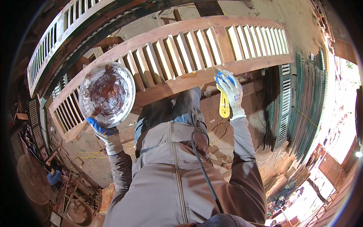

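Note:
My left hand (104, 133), in a white glove with blue coating, grips the lower rim of a round metal bowl (128, 89). Reddish-brown paste (109, 89) is smeared over the bowl's inside. A long wooden louvered shutter (189, 78) lies across in front of me, and the bowl hangs over its left part. My right hand (231, 87), gloved alike, is closed around a yellow-handled putty knife (224, 106). Its blade end is at the shutter's near rail, mostly hidden by the fingers; I cannot tell whether it touches the wood.
Another louvered shutter (60, 30) lies beyond at the upper left. Several green shutters (302, 109) are stacked at the right. A yellow cord (92, 154) runs over the floor. Far off at the lower left is another person (54, 177) in blue.

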The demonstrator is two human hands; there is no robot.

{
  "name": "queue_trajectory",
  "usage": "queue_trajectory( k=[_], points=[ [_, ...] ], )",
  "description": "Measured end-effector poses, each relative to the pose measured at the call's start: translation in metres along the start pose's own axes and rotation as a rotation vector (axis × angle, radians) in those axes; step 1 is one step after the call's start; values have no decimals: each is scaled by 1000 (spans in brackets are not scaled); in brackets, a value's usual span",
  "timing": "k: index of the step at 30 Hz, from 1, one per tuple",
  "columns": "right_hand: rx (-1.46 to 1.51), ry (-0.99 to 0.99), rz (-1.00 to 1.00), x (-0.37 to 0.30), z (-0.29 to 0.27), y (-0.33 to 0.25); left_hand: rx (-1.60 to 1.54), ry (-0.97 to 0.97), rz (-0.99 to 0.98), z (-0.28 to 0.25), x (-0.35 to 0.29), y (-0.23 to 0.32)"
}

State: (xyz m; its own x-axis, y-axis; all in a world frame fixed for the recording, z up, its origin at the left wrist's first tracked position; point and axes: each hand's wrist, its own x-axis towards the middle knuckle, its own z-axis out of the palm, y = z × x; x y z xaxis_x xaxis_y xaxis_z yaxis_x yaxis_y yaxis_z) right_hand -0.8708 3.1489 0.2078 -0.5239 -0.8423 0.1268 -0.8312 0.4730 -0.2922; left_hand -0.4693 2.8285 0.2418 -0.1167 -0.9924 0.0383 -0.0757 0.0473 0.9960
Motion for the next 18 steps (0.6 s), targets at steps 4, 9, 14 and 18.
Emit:
queue_trajectory(
  k=[4, 9, 14, 18],
  points=[
    [-26, -131, 5, -6, 4, -8, 184, -33, 63, -1, -4, 1],
    [11, 17, -102, -2, -4, 12, 20, -78, 33, 2, -3, -1],
    [1345, -126, 301, -8, 7, 10, -114, -18, -108, 15, -3, 6],
    [1757, -207, 297, -7, 7, 3, 111, -126, -33, 17, -4, 6]
  ],
)
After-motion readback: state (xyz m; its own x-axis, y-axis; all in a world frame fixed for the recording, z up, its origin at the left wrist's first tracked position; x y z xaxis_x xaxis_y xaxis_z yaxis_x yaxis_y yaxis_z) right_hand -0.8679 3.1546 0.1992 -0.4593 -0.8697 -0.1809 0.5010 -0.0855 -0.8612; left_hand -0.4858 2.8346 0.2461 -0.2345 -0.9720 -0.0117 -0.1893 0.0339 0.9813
